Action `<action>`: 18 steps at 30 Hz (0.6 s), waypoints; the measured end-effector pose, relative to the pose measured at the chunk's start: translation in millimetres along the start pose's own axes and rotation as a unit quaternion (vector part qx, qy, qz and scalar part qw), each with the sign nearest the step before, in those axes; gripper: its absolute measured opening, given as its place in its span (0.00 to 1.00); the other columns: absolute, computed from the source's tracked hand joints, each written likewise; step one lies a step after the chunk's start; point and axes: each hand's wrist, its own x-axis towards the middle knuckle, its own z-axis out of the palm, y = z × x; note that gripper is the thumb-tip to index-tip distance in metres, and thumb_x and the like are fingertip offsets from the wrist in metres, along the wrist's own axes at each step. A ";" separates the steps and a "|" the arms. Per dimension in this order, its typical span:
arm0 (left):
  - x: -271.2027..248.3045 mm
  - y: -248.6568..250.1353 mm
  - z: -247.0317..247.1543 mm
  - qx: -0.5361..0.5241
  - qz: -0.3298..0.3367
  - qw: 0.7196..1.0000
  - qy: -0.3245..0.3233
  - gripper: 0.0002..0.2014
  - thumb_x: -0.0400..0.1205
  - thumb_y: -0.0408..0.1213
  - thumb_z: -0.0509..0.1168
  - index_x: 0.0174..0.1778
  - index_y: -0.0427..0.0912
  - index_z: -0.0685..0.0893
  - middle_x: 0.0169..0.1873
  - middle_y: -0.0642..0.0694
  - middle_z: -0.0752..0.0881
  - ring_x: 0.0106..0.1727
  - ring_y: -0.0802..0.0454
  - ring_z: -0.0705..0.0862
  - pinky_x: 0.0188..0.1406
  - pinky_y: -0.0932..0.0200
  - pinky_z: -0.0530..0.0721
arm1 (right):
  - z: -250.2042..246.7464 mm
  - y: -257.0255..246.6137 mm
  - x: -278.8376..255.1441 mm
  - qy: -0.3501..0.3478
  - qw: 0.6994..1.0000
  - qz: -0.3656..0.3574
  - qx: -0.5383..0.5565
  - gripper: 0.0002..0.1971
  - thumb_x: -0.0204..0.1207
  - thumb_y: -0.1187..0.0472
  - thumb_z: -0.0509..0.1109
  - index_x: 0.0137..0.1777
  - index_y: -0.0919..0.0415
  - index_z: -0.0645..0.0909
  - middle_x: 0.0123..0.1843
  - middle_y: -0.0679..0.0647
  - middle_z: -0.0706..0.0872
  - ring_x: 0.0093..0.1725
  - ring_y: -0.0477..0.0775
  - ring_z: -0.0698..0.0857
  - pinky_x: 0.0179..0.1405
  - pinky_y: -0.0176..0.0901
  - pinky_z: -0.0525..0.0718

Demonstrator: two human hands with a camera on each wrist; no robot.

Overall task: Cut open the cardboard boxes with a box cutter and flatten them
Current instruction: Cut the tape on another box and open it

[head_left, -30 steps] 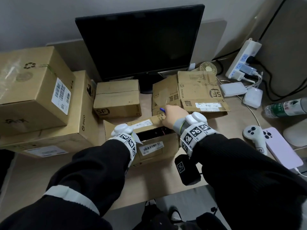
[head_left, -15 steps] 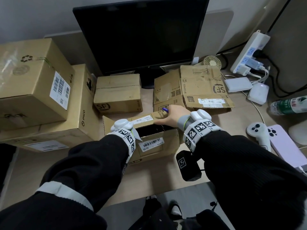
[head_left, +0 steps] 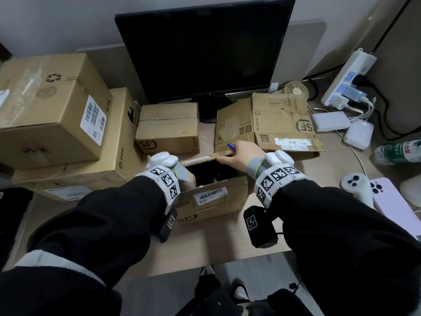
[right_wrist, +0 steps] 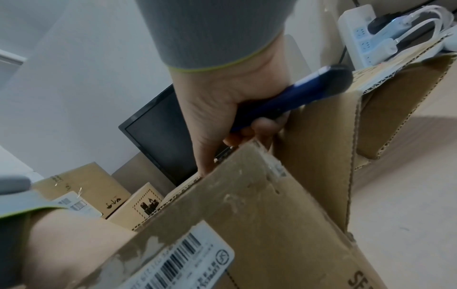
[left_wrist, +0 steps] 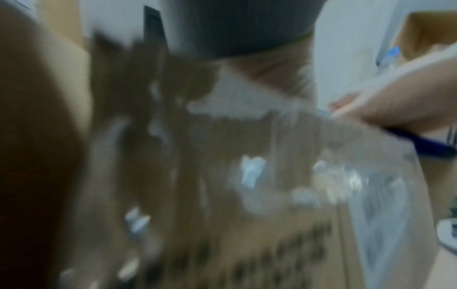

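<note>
While an open box [head_left: 214, 192] stands on the worktop [head_left: 218, 245] directly before the person, both hands work at its top rim. The right hand [head_left: 242, 155] reaches over the far wall, fingers curled round a blue cutter [right_wrist: 291, 101] and thumb on the cardboard edge. The left hand [head_left: 184, 176] is at the near left corner; whether it grips cannot be told, since the left wrist view is blurred. The box's long axis runs left to right between the hands. A flattened box [head_left: 273, 124] lies just behind the right hand.
</note>
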 end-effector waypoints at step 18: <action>-152.5 -47.2 -71.8 -0.215 0.067 0.928 0.297 0.22 0.83 0.59 0.58 0.34 0.43 0.73 0.26 0.47 0.69 0.25 0.50 0.67 0.24 0.59 0.65 | -49.9 -38.1 -36.4 0.125 0.972 -0.043 0.195 0.15 0.83 0.49 0.58 0.51 0.63 0.70 0.45 0.57 0.77 0.44 0.60 0.76 0.41 0.45 0.70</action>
